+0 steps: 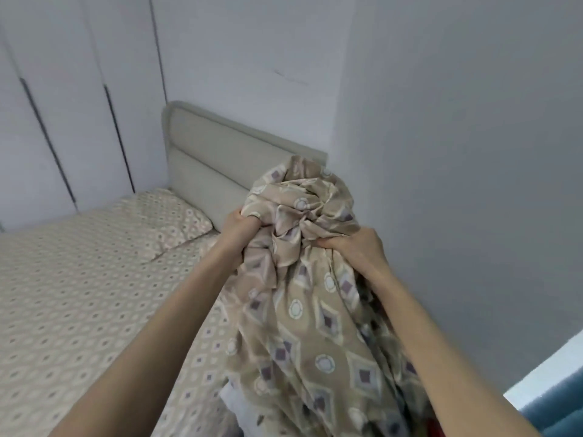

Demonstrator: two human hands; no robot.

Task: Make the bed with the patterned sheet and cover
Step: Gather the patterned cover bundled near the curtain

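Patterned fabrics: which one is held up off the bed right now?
The darker tan cover with big diamonds, bunched up in the left grip and right grip. The paler sheet and pillow lie flat.

The fingertips of the left grip and right grip are buried in folds of the bunched tan diamond-patterned fabric cover, which hides the right end of the pale grey padded headboard and runs off the bottom edge. A teal upholstered shape is cut off by the lower right corner, and a small red patch beside the cover is too small to identify.
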